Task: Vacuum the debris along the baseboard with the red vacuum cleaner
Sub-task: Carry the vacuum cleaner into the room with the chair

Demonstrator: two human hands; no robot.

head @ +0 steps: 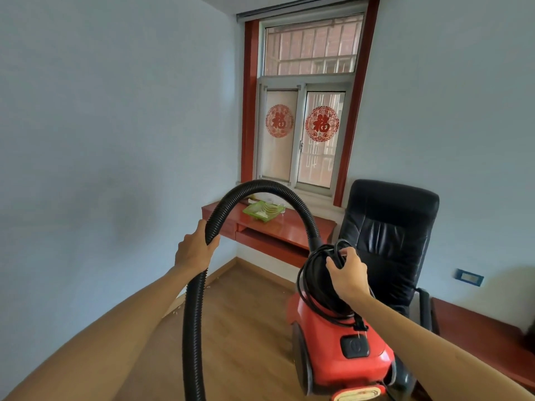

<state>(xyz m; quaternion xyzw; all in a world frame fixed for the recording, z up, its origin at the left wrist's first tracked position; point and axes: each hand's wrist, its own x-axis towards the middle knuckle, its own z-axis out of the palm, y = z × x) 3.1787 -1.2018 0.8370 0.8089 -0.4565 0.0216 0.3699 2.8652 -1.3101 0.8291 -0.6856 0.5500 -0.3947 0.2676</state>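
The red vacuum cleaner (341, 351) hangs in front of me, held up off the wooden floor. My right hand (346, 274) grips its top, fingers curled round the handle and the black power cord (311, 273) coiled there. A black ribbed hose (260, 189) arches from the vacuum's front up and over to my left hand (195, 250), which grips it, then drops out of the frame's bottom. Pale debris (176, 309) lies along the baseboard (214, 274) at the foot of the left wall.
A black leather office chair (388, 235) stands right behind the vacuum. A red wall-mounted desk (278, 227) under the window carries a green dish (263, 211). Another red surface (477, 328) runs along the right wall, below a wall socket (469, 276).
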